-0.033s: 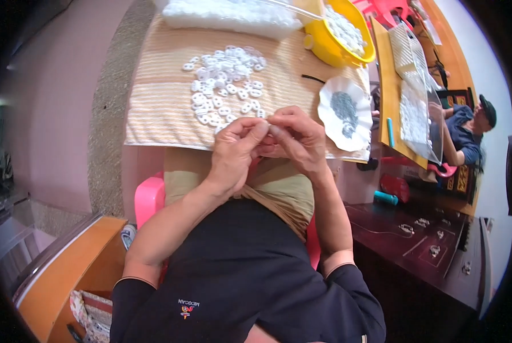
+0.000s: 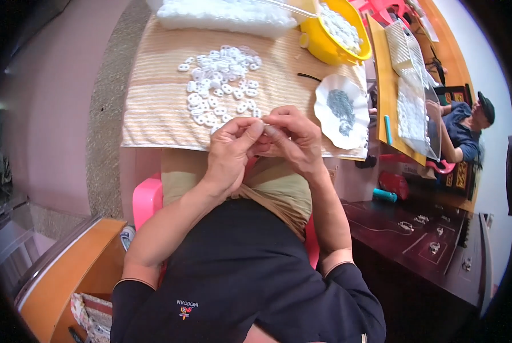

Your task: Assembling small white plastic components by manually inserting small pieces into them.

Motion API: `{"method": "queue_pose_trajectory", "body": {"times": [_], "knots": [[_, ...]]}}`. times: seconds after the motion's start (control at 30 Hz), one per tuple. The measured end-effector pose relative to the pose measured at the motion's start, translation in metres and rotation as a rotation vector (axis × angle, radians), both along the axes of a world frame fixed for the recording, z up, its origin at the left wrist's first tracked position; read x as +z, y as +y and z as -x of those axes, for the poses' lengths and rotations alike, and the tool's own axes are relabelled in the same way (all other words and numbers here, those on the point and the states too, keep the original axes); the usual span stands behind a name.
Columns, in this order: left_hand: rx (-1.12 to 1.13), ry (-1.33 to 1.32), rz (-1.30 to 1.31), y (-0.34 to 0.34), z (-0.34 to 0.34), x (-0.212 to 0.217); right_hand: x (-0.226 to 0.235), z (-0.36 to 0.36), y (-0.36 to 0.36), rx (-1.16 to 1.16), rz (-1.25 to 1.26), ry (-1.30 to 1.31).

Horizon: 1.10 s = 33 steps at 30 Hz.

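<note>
Above my lap, at the near edge of a striped cloth (image 2: pixel 147 114), my two hands meet fingertip to fingertip. My left hand (image 2: pixel 230 151) is closed, thumb and forefinger pinched together. Likewise pinched, my right hand (image 2: pixel 299 143) touches it from the right. Whatever lies between the fingertips is too small and too covered to name. Just beyond the hands spreads a loose heap of small white oval pieces with two holes (image 2: pixel 215 75). To the right of my right hand, a white plate with a wavy rim (image 2: pixel 324 108) holds a pile of tiny grey-green bits (image 2: pixel 340 104).
A yellow basket (image 2: pixel 320 52) of white pieces stands at the far right, beside a clear container of white items (image 2: pixel 227 18). A thin black strip (image 2: pixel 309 76) lies near the plate. Further right, a person in a dark cap (image 2: pixel 473 123) sits at another table (image 2: pixel 386 86).
The whole scene has shifted slightly to the left in the picture. Both hands keep the same pinch, and nothing on the cloth has visibly moved.
</note>
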<state>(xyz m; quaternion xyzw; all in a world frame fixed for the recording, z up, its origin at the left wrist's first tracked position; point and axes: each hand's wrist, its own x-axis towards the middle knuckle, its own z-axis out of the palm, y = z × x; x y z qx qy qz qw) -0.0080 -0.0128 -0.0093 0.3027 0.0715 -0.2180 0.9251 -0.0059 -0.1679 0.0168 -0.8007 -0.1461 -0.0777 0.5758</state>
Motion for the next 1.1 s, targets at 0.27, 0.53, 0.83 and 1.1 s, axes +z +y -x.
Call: {"method": "queue_pose_trajectory", "body": {"times": [0.27, 0.53, 0.83, 1.1], "knots": [[-0.011, 0.041, -0.039, -0.003, 0.003, 0.008, 0.016, 0.017, -0.008, -0.017, 0.165, -0.049], [-0.043, -0.032, -0.145, -0.001, 0.002, 0.008, 0.027, 0.021, -0.079, -0.325, 0.37, -0.015], [-0.046, -0.064, -0.175, -0.001, 0.004, 0.01, 0.023, 0.015, -0.134, -0.537, 0.841, 0.096], [-0.063, -0.053, -0.199, -0.003, 0.005, 0.007, 0.024, 0.002, -0.135, -0.486, 1.063, 0.131]]}}
